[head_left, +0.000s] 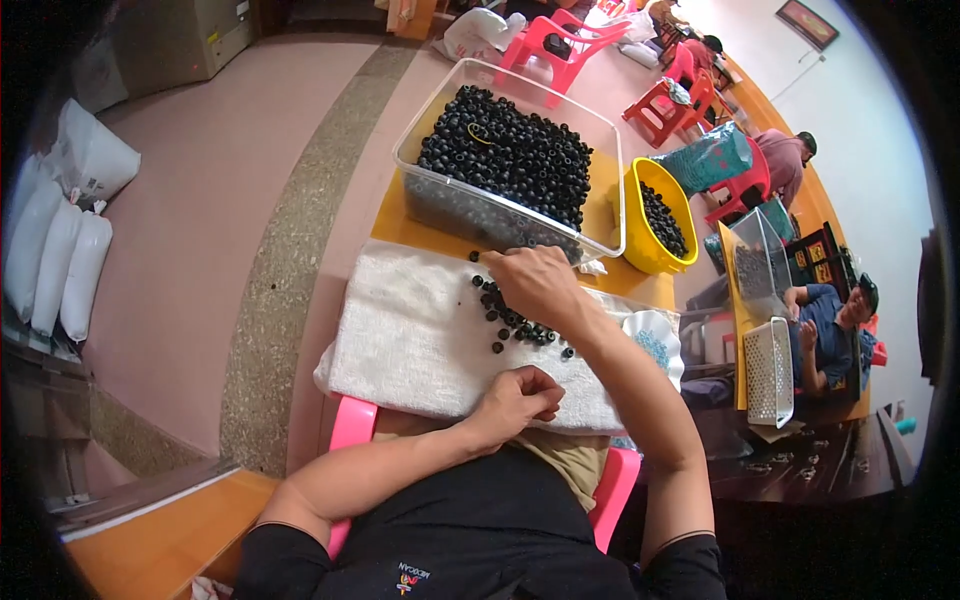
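Observation:
Small black round hollow parts [520, 326] lie loose on a folded white towel [400, 325] in front of me. My right hand [540, 283] reaches over the far side of this pile, back upward, its fingers bent down and mostly hidden. One single black part [474, 256] sits just left of its knuckles. Closer to my body, my left hand [515, 405] rests at the towel's near edge with thumb and fingers pinched together; what they hold, if anything, is not visible. A clear plastic bin [450, 185] heaped with the same black parts stands beyond the towel.
A yellow tub [645, 262] of black parts stands right of the bin. Beside my right forearm is a white scalloped dish [673, 350] with small light-blue pieces. Farther right, a person [835, 325] sits by a white perforated basket [768, 385]. White sacks [87, 265] lean at far left.

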